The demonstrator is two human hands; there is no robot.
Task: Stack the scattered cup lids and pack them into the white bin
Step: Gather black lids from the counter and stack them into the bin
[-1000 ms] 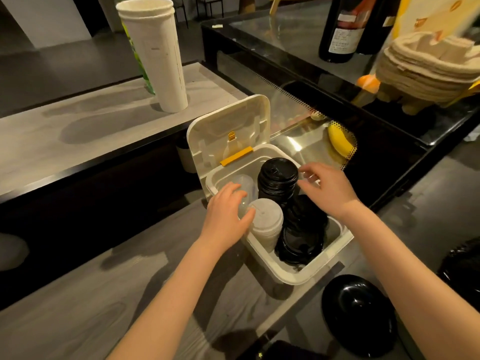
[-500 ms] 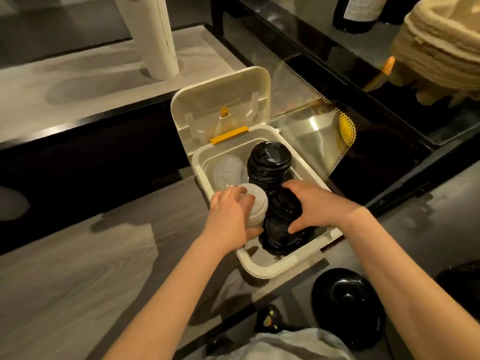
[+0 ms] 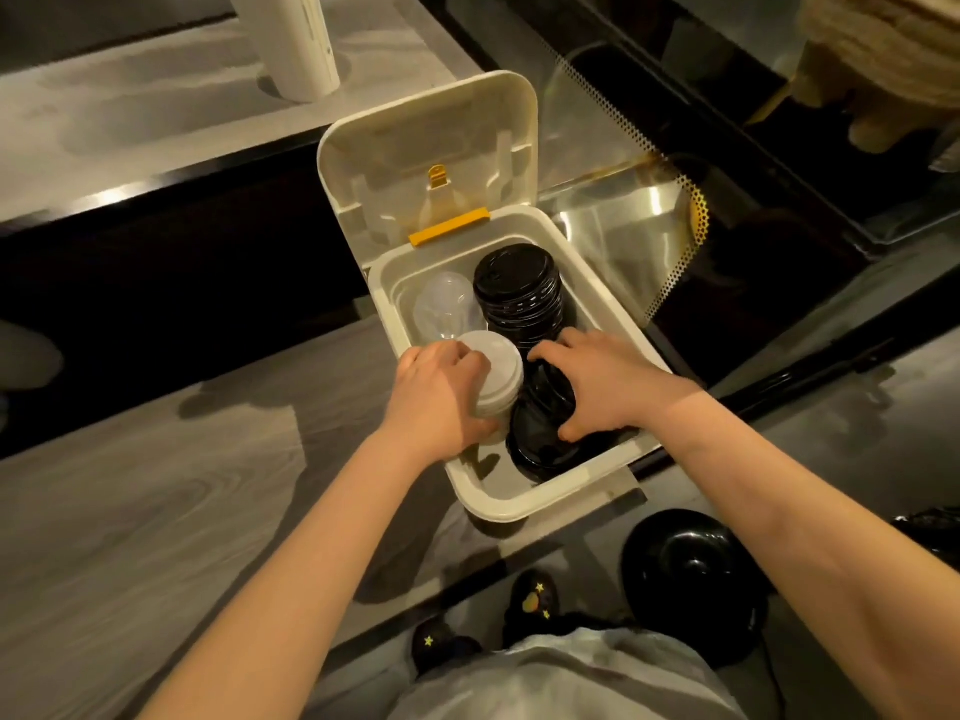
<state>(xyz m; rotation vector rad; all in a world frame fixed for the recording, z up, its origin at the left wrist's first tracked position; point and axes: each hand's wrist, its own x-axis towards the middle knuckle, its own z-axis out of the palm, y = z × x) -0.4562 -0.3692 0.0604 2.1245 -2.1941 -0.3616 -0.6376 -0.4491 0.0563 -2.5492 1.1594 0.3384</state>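
Observation:
The white bin [image 3: 511,498] sits on the grey counter with its hinged lid [image 3: 431,148] standing open at the back. Inside stand a clear dome-lid stack [image 3: 444,306] at the back left, a tall black lid stack [image 3: 522,293] at the back right, a white lid stack [image 3: 496,379] at the front left and a leaning black lid stack [image 3: 540,433] at the front right. My left hand [image 3: 436,402] grips the white stack from its left side. My right hand [image 3: 597,381] holds the top of the leaning black stack, fingers curled over it.
A tall stack of white paper cups [image 3: 291,44] stands on the light counter behind. A glass display case [image 3: 623,215] lies right of the bin, with brown pulp trays [image 3: 883,59] on top. A black round stool [image 3: 693,579] stands on the floor below right.
My right hand came down from beside the tall black stack onto the leaning black stack. My left hand closed round the white stack. The camera tilted further down.

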